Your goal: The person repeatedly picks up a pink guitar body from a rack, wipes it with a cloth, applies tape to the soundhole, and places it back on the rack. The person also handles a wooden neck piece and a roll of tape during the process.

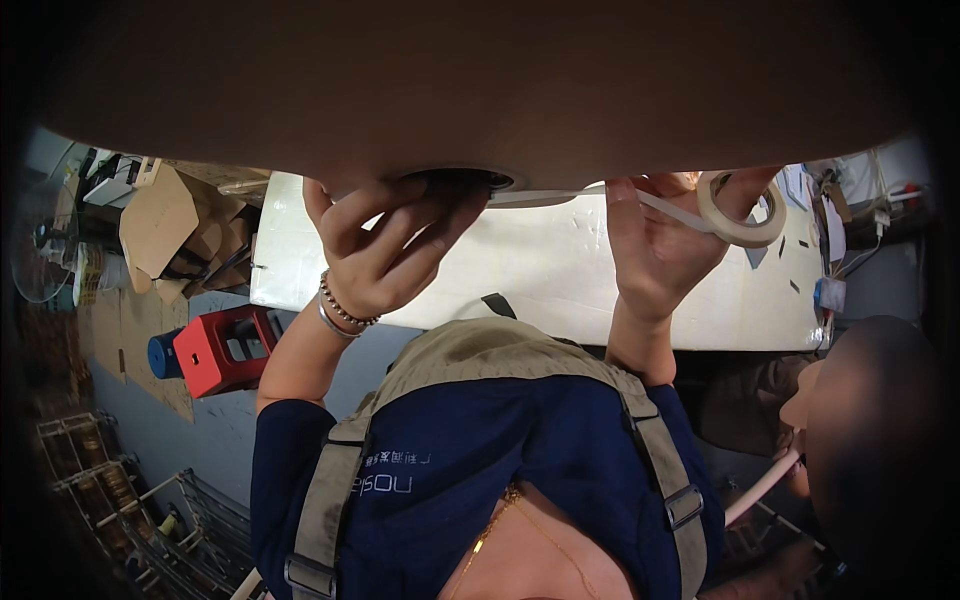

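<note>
My left hand, with a beaded bracelet on its wrist, is raised with fingers curled against a dark, round-edged thing. Most of that thing is hidden behind the fingers and the brown shape at the top, so its kind cannot be told. A pale strip of tape runs from beside these fingers across to my right hand. The right fingers are closed on the strip, and a roll of off-white tape hangs around part of that same hand. Both hands are held over a white-topped table.
Left of the table stand a red stool and a blue stool. Cardboard pieces are piled at the far left, metal racks at the lower left. Another person is close by on the right. Small dark strips lie on the table.
</note>
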A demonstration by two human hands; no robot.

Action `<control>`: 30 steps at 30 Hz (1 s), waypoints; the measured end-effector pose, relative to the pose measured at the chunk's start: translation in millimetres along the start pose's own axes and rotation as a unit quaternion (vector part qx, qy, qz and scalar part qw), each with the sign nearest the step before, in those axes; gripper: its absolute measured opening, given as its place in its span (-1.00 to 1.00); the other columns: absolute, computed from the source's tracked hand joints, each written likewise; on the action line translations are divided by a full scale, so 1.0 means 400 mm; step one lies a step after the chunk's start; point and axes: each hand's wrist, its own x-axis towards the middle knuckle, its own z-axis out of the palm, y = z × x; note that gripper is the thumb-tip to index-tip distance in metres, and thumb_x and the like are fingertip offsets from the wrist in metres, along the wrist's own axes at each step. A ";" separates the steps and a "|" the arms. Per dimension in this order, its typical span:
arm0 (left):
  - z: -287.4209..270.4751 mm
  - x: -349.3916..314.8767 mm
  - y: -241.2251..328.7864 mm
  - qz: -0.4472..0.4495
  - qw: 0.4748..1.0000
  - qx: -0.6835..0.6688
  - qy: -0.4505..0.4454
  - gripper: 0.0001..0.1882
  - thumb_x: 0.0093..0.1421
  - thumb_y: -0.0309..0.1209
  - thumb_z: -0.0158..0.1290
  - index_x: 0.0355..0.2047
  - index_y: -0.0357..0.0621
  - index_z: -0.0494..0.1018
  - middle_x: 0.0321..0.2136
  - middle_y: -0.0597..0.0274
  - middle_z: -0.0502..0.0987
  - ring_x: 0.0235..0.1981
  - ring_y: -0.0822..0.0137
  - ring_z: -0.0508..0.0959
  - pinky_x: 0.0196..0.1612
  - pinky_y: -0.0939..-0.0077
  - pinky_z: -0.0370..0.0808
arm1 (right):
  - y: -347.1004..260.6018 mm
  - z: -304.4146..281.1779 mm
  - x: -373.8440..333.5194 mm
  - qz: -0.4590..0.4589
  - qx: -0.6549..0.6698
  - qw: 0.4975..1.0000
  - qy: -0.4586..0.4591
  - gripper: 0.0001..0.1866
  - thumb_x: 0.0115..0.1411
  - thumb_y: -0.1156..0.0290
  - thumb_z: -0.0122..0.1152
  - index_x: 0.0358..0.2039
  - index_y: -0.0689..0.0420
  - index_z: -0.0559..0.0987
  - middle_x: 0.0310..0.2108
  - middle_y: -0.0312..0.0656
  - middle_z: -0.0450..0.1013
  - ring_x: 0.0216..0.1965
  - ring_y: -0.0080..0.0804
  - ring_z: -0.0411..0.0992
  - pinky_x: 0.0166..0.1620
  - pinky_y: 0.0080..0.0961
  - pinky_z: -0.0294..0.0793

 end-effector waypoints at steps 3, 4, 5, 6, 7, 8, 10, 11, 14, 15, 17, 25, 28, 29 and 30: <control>0.029 -0.014 0.023 -0.048 0.995 -0.002 0.084 -0.87 -0.16 -0.38 0.25 -0.53 0.20 0.60 -0.56 0.64 0.52 -0.20 0.44 0.32 0.04 -0.01 0.08 | 0.008 -0.006 0.003 0.009 0.013 0.999 -0.033 0.08 -0.06 0.79 0.04 0.24 0.06 -0.50 0.13 0.05 0.01 -0.19 -0.23 0.48 -0.23 -0.58 0.56; 0.019 -0.009 0.025 -0.052 0.997 0.020 0.058 -0.88 -0.16 -0.38 0.26 -0.55 0.20 0.60 -0.56 0.61 0.51 -0.19 0.39 0.31 0.04 0.01 0.10 | 0.019 -0.008 -0.002 0.009 0.013 0.999 -0.049 0.07 -0.05 0.79 0.02 0.24 0.06 -0.50 0.12 0.04 0.02 -0.18 -0.24 0.48 -0.20 -0.57 0.54; 0.015 -0.009 0.020 -0.066 0.996 0.022 0.055 -0.88 -0.17 -0.38 0.26 -0.55 0.19 0.60 -0.55 0.60 0.51 -0.19 0.36 0.31 0.04 0.02 0.10 | 0.023 0.003 -0.014 0.058 0.083 0.995 -0.025 0.05 -0.04 0.79 0.00 0.25 0.05 -0.49 0.12 0.03 0.03 -0.14 -0.25 0.45 -0.16 -0.54 0.51; 0.011 -0.012 0.012 -0.080 0.995 0.025 0.052 -0.88 -0.17 -0.39 0.26 -0.56 0.19 0.60 -0.55 0.58 0.50 -0.19 0.34 0.31 0.04 0.02 0.09 | 0.024 0.024 -0.034 0.105 0.154 0.982 -0.004 0.04 -0.03 0.78 -0.01 0.25 0.05 -0.48 0.11 0.02 0.04 -0.10 -0.25 0.43 -0.11 -0.51 0.49; 0.005 -0.014 0.005 -0.091 0.994 0.028 0.051 -0.87 -0.18 -0.40 0.26 -0.56 0.18 0.60 -0.55 0.56 0.50 -0.19 0.32 0.31 0.04 0.02 0.09 | 0.031 0.046 -0.057 0.149 0.226 0.962 0.018 0.02 -0.02 0.78 -0.03 0.26 0.04 -0.47 0.11 0.01 0.05 -0.07 -0.26 0.41 -0.07 -0.48 0.46; -0.018 -0.014 -0.001 -0.109 0.992 0.061 0.005 -0.88 -0.18 -0.42 0.24 -0.56 0.16 0.60 -0.55 0.50 0.48 -0.21 0.26 0.30 0.03 0.13 0.11 | 0.051 0.070 -0.089 0.175 0.299 0.937 0.036 0.02 -0.01 0.76 -0.02 0.26 0.04 -0.45 0.08 -0.01 0.08 -0.01 -0.26 0.36 -0.03 -0.43 0.42; -0.045 -0.023 -0.022 -0.135 0.989 0.065 -0.006 -0.90 -0.14 -0.43 0.24 -0.55 0.08 0.60 -0.57 0.42 0.48 -0.25 0.25 0.32 -0.05 0.27 0.14 | 0.111 0.132 -0.164 0.192 0.346 0.918 -0.013 0.04 -0.02 0.68 0.09 0.27 0.04 -0.41 0.03 -0.05 0.15 0.05 -0.26 0.28 0.04 -0.36 0.36; -0.064 -0.027 -0.032 -0.150 0.986 0.067 -0.016 -0.91 -0.13 -0.43 0.25 -0.54 0.04 0.59 -0.59 0.38 0.48 -0.27 0.24 0.32 -0.09 0.34 0.16 | 0.134 0.172 -0.191 0.185 0.319 0.926 -0.077 0.08 -0.04 0.63 0.19 0.28 0.04 -0.38 0.01 -0.07 0.18 0.06 -0.27 0.25 0.06 -0.33 0.33; -0.095 -0.079 -0.073 -0.177 0.982 0.065 0.005 -0.89 -0.11 -0.47 0.24 -0.51 -0.08 0.56 -0.55 0.36 0.49 -0.37 0.27 0.35 -0.13 0.37 0.17 | 0.177 0.315 -0.249 0.272 0.256 0.911 -0.175 0.09 -0.15 0.50 0.40 0.28 0.13 -0.15 -0.12 -0.15 0.34 -0.07 -0.40 0.32 0.01 -0.42 0.35; -0.101 -0.101 -0.087 -0.184 0.981 0.054 0.018 -0.89 -0.10 -0.48 0.24 -0.51 -0.11 0.55 -0.56 0.36 0.48 -0.37 0.26 0.35 -0.13 0.36 0.18 | 0.183 0.335 -0.257 0.272 0.254 0.911 -0.176 0.03 -0.15 0.54 0.39 0.26 0.13 -0.06 -0.18 -0.17 0.38 -0.13 -0.43 0.35 -0.05 -0.47 0.38; -0.112 -0.130 -0.080 -0.234 0.971 0.039 0.025 -0.87 -0.11 -0.47 0.25 -0.50 -0.12 0.54 -0.53 0.33 0.48 -0.32 0.23 0.33 -0.13 0.35 0.17 | 0.193 0.370 -0.273 0.274 0.253 0.910 -0.181 -0.07 -0.17 0.61 0.38 0.22 0.14 0.10 -0.30 -0.20 0.44 -0.26 -0.49 0.41 -0.16 -0.56 0.43; 0.018 -0.280 0.116 -0.435 0.867 -0.195 -0.143 -0.64 -0.06 -0.41 0.20 -0.21 -0.21 0.46 -0.27 0.20 0.48 -0.06 0.11 0.24 0.03 0.29 0.16 | 0.230 0.054 -0.349 0.269 -0.103 0.934 -0.210 -0.18 -0.21 0.68 0.30 0.14 0.04 0.29 -0.36 -0.11 0.43 -0.37 -0.26 0.44 -0.28 -0.41 0.44; 0.107 -0.403 0.183 -0.501 0.784 -0.316 -0.185 -0.58 -0.04 -0.39 0.19 -0.14 -0.25 0.42 -0.18 0.14 0.47 0.03 0.09 0.24 0.08 0.28 0.18 | 0.297 -0.031 -0.446 0.260 -0.194 0.915 -0.239 -0.20 -0.19 0.67 0.28 0.14 -0.02 0.30 -0.34 -0.11 0.44 -0.33 -0.23 0.44 -0.27 -0.39 0.44; 0.133 -0.441 0.184 -0.506 0.769 -0.341 -0.193 -0.56 -0.03 -0.39 0.19 -0.13 -0.26 0.40 -0.16 0.13 0.46 0.05 0.09 0.24 0.09 0.27 0.19 | 0.319 -0.043 -0.468 0.253 -0.219 0.910 -0.245 -0.21 -0.17 0.67 0.28 0.14 -0.04 0.31 -0.33 -0.11 0.44 -0.32 -0.23 0.44 -0.27 -0.40 0.45; 0.151 -0.476 0.184 -0.498 0.764 -0.352 -0.211 -0.58 -0.01 -0.39 0.18 -0.13 -0.27 0.40 -0.15 0.12 0.45 0.04 0.12 0.26 0.09 0.28 0.19 | 0.337 -0.050 -0.490 0.268 -0.255 0.890 -0.266 -0.19 -0.18 0.64 0.30 0.15 -0.07 0.28 -0.35 -0.13 0.44 -0.33 -0.19 0.43 -0.26 -0.38 0.43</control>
